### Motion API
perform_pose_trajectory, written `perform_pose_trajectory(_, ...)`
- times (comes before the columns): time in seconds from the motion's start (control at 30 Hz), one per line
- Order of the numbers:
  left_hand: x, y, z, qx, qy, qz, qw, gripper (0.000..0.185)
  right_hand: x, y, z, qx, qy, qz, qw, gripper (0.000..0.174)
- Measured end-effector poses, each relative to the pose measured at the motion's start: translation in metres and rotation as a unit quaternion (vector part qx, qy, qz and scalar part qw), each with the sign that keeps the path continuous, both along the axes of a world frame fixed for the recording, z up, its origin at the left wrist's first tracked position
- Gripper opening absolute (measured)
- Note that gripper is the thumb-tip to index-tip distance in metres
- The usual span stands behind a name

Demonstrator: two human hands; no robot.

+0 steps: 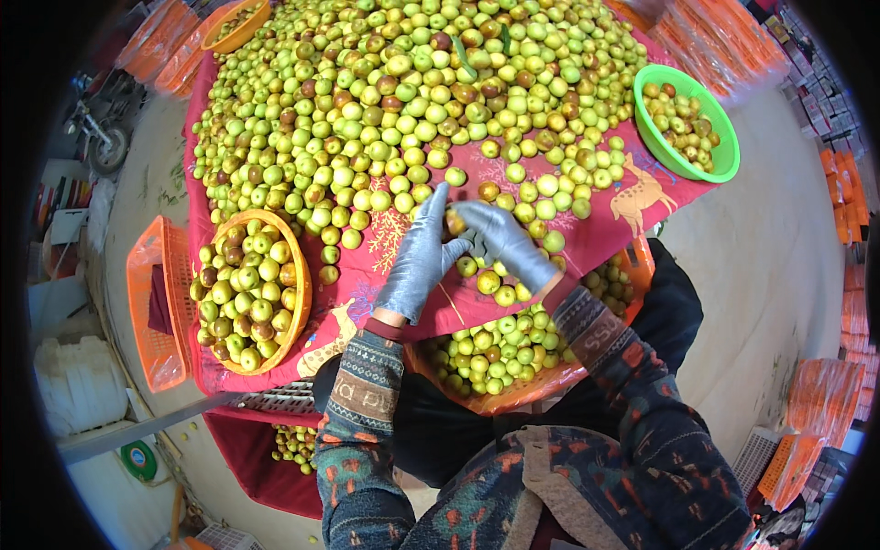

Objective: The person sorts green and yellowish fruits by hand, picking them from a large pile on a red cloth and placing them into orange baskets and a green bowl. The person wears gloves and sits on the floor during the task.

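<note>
My left hand (416, 260), in a grey glove, is held on edge over the red cloth with its fingers straight and its thumb apart. My right hand (507, 242), gloved alike, faces it with bent fingers around a brownish-green jujube (454, 221). That fruit sits between the two hands, and the fingers partly hide it. A broad heap of green and brown jujubes (385, 117) covers the cloth (433, 302) beyond my hands. Several loose jujubes (489, 282) lie under my right wrist. Below the cloth's near edge, an orange crate (481, 402) holds more green jujubes (492, 350).
At the left stands a yellow-orange basket (307, 289) full of jujubes, with an orange crate (158, 309) beyond the table edge. A green plastic basket (729, 155) of browner fruit is at the right corner. Plastic-wrapped orange crates (718, 48) stand behind it. A metal bar (151, 423) juts out at lower left.
</note>
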State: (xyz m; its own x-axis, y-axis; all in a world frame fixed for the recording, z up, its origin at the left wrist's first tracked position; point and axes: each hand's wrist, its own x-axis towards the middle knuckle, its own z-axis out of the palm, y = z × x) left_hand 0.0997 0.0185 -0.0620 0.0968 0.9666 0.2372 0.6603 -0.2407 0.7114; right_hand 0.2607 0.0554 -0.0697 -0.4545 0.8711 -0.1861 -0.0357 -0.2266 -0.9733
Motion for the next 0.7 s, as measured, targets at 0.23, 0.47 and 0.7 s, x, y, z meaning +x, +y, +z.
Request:
perform_pose_trajectory(0.23,0.012,0.000,0.031,-0.116,0.042,0.062,0.990,0.052,-0.010,0.018,-0.024,0.069,-0.036,-0.014,0.997,0.018)
perform_pose_trajectory(0.47,0.008,0.000,0.047,-0.158,0.091,0.069,0.981,0.033,-0.051,0.098,-0.017,0.504,-0.353,-0.060,0.786,0.029)
perform_pose_trajectory(0.7,0.016,-0.003,0.031,-0.079,-0.075,0.019,0.994,0.016,-0.050,0.110,-0.043,0.416,-0.367,-0.035,0.831,0.022)
